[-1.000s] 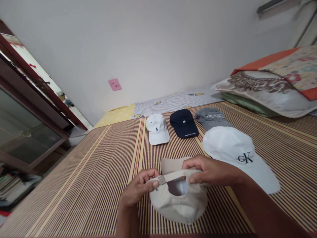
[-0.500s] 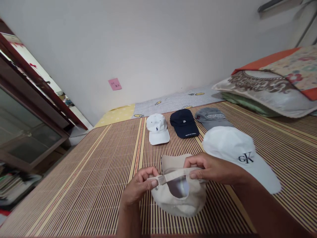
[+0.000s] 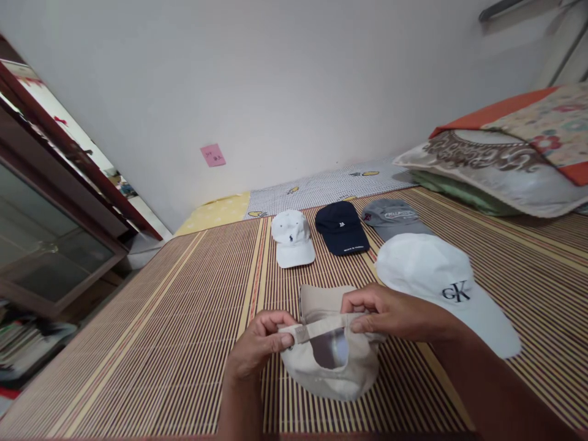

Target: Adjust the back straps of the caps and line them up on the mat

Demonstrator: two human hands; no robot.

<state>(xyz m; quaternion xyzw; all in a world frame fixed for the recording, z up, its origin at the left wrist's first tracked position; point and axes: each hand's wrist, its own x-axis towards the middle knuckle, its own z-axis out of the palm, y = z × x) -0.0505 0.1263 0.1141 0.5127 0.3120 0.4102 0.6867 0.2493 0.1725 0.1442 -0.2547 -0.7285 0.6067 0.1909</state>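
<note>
A beige baseball cap (image 3: 331, 380) is held upside down just in front of me, its brim pointing away and its back opening facing me. My left hand (image 3: 257, 346) pinches the left end of the cap's adjusting strap (image 3: 324, 326), by the small buckle. On the right side, the thumb and fingers of my right hand (image 3: 390, 312) grip the strap's other end and the cap's edge. To the right, partly behind my right forearm, lies a white cap (image 3: 425, 263) with dark "CK"-like letters.
Farther back on the striped mat (image 3: 184, 318) sit a small white cap (image 3: 294, 239), a navy cap (image 3: 340, 228) and a grey cap (image 3: 397, 218). Pillows (image 3: 500, 165) are piled at the right by the wall (image 3: 294, 86). A glass-fronted cabinet (image 3: 50, 245) stands left.
Both hands keep their hold on the beige cap, which has shifted and tilted very slightly. The other caps have not moved.
</note>
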